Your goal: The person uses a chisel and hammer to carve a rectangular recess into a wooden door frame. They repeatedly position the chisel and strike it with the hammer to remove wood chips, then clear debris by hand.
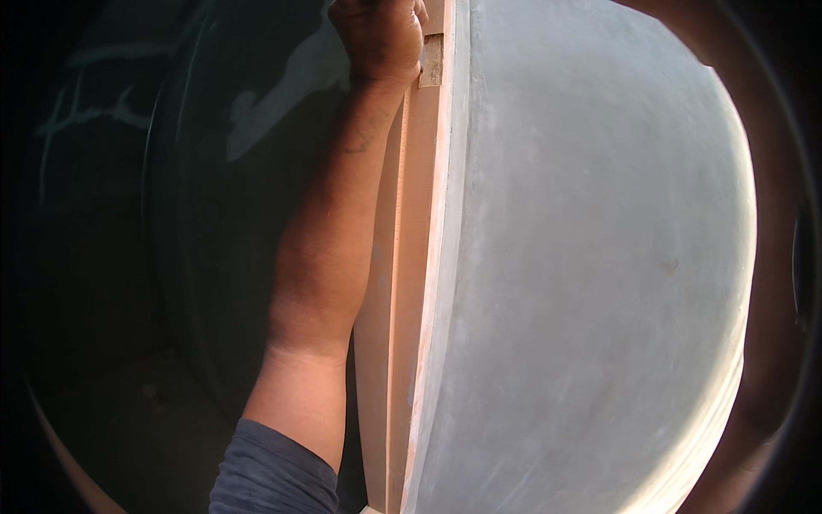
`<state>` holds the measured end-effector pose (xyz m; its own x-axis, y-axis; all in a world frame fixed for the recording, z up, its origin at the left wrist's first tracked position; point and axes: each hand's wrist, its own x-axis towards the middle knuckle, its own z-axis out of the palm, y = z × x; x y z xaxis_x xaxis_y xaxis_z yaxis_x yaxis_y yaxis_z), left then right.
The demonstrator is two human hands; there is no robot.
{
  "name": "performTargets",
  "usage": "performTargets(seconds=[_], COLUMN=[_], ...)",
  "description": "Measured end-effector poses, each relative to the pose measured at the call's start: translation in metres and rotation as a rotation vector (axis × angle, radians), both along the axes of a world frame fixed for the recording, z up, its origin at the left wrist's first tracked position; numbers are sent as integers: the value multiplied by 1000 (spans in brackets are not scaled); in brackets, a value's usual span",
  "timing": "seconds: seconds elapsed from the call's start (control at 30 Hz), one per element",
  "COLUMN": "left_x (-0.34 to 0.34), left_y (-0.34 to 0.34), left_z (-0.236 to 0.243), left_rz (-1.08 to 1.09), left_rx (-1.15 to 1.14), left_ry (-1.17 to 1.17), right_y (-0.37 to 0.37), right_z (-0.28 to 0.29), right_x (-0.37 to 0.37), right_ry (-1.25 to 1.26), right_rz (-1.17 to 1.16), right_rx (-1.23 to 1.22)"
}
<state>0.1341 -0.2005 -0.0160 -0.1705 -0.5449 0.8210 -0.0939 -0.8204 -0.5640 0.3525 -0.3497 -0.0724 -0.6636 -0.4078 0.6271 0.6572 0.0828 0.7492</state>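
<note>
My left forearm, in a dark blue-grey short sleeve (276, 471), reaches up from the lower left. At the upper edge my left hand (384, 36) is closed like a fist against a pale wooden frame (418, 214). Part of the hand is cut off by the picture's edge, and whatever its fingers hold is hidden. Just below and right of the fist, a small rectangular patch of rougher, browner wood (431, 62) shows on the frame. My right hand does not appear.
A smooth grey plastered wall (599, 257) fills the right side and meets the frame along a lighter strip (458, 171). Left of the arm lies a dark, shadowed area with faint pale reflections (282, 103). A brown band (775, 300) borders the wall at far right.
</note>
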Motion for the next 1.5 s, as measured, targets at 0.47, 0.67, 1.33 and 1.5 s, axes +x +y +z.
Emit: performTargets(seconds=[0.47,0.67,1.33,1.5], left_x=[22,-1,5,-4], left_y=[-22,-12,-16,-21], left_z=[-12,1,-31,-33], left_rz=[-29,-93,-3,-73], left_rx=[-45,-91,-96,-40], left_ry=[-279,-327,-111,-115], right_y=[20,15,-21,-12], right_z=[16,-1,-40,-27], right_x=[25,-2,1,0], right_ry=[-78,204,321,163], right_rz=[-106,-134,139,109], right_rx=[246,-132,-395,-262])
